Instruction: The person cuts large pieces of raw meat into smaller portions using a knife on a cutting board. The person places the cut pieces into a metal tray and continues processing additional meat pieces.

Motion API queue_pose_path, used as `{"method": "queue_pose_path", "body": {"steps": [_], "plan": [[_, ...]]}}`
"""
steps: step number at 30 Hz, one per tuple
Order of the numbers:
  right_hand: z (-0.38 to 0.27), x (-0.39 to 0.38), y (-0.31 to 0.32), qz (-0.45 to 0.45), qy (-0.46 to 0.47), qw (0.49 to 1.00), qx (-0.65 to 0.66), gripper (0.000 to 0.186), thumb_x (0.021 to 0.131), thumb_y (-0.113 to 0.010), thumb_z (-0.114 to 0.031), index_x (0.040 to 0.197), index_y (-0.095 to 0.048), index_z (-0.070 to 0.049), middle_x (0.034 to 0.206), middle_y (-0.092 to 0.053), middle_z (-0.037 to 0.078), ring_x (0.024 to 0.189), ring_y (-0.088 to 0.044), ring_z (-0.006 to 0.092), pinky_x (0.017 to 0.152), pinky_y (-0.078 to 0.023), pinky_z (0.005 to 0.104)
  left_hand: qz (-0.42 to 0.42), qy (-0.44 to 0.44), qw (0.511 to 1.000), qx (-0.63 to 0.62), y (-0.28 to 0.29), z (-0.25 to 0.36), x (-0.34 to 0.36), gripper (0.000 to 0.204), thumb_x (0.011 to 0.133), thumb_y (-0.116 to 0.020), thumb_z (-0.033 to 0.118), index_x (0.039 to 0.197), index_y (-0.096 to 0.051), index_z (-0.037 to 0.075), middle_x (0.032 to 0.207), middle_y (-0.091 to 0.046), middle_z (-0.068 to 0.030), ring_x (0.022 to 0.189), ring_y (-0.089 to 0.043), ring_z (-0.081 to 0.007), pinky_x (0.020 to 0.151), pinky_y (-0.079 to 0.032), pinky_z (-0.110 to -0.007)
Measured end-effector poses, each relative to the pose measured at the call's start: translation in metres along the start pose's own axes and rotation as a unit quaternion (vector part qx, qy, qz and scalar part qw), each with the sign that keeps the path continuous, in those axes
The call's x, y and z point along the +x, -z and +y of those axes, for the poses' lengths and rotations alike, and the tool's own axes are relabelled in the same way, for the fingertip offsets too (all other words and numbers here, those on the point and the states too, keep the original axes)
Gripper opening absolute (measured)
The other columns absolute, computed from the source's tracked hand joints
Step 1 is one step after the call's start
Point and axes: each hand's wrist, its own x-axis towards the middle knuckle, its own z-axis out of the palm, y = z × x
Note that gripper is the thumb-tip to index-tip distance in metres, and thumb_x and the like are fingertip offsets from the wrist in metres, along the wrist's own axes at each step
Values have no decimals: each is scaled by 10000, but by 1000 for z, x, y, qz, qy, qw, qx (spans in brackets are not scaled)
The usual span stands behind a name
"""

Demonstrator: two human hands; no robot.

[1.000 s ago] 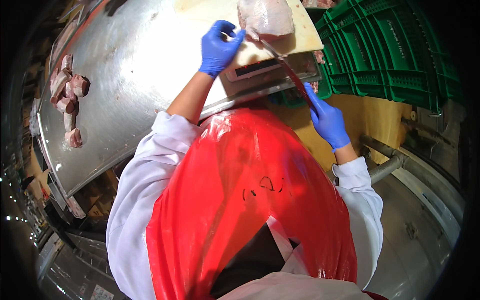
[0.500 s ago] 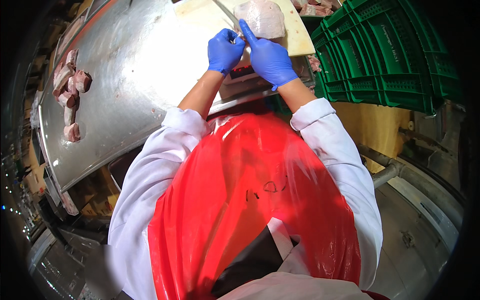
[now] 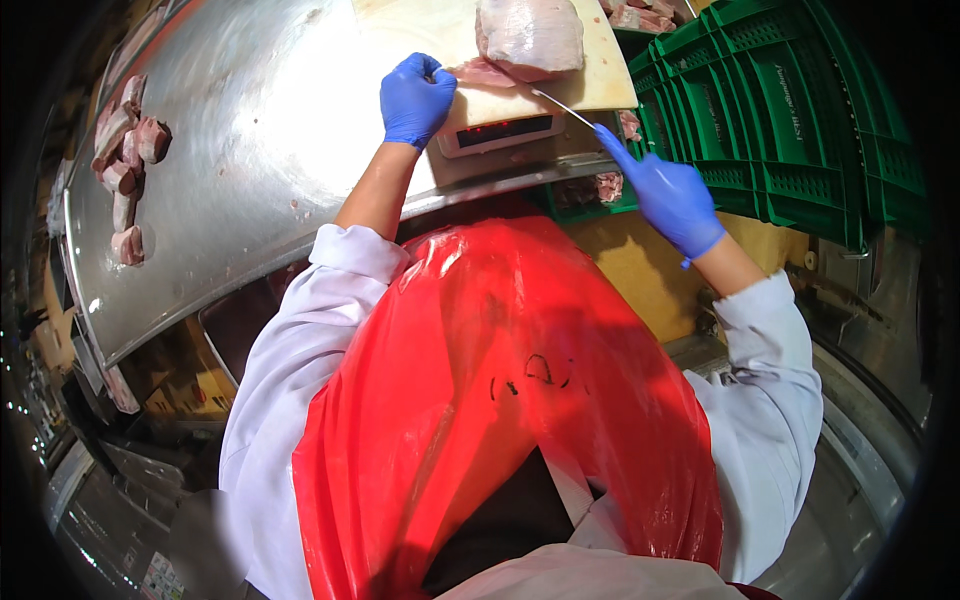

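While the left hand (image 3: 416, 97) pinches a thin meat strip (image 3: 484, 72) on the cutting board (image 3: 600, 80), the right hand (image 3: 668, 195) is closed around a knife (image 3: 560, 104), blade tip toward the large cut (image 3: 530, 35). Risk: the blade slipping off wet meat toward the left grip's fingers, just beside its path.

Steel table (image 3: 230, 160) fills upper left of frame. Cut meat chunks (image 3: 125, 170) clustered at its far left edge. Stacked green crates (image 3: 790, 110) upper right. Red apron (image 3: 500, 400) fills centre; white sleeves either side.
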Motion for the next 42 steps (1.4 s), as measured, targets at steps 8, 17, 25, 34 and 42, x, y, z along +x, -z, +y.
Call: {"method": "queue_pose_path", "body": {"steps": [8, 17, 25, 34, 42], "plan": [[65, -64, -63, 19, 9, 999, 25, 857, 865, -581, -30, 1594, -244, -330, 790, -620, 143, 551, -618, 314, 503, -507, 457, 52, 9, 975, -217, 89, -55, -2, 81, 882, -709, 82, 844, -664, 27, 769, -627, 8, 703, -545, -86, 657, -456, -243], [-6, -23, -98, 285, -187, 810, 478, 758, 962, -606, -73, 1606, -228, -201, 775, -690, 86, 571, -585, 123, 578, -498, 279, 234, 175, 935, -204, 320, -166, -136, 128, 874, -705, 140, 800, -604, 113, 696, -568, 15, 588, -494, -76, 507, -378, -214], [-33, 22, -119, 309, -206, 630, 682, 712, 947, -629, -10, 1558, -266, -43, 935, -655, 73, 580, -568, 78, 490, -492, 237, 35, 251, 895, 367, 337, -302, -178, 666, 825, -759, 334, 1328, -561, -55, 1316, -597, -259, 1222, -584, -386, 1061, -452, -459], [-98, 127, -48, 361, -165, 425, 813, 412, 964, -591, 11, 1324, -392, -21, 940, -605, 80, 665, -606, 116, 491, -514, 236, -191, -122, 962, -155, 28, 5, 121, 436, 952, -649, 304, 1284, -605, 25, 1266, -649, -124, 1135, -627, -251, 988, -485, -359], [-89, 162, -46, 452, -198, 370, 787, 428, 945, -583, 34, 1306, -367, -40, 942, -580, 70, 676, -602, 124, 490, -518, 243, -309, -73, 941, -114, -90, 16, 133, 510, 965, -494, 440, 964, -680, -35, 929, -711, -220, 862, -661, -298, 846, -502, -397]]}}
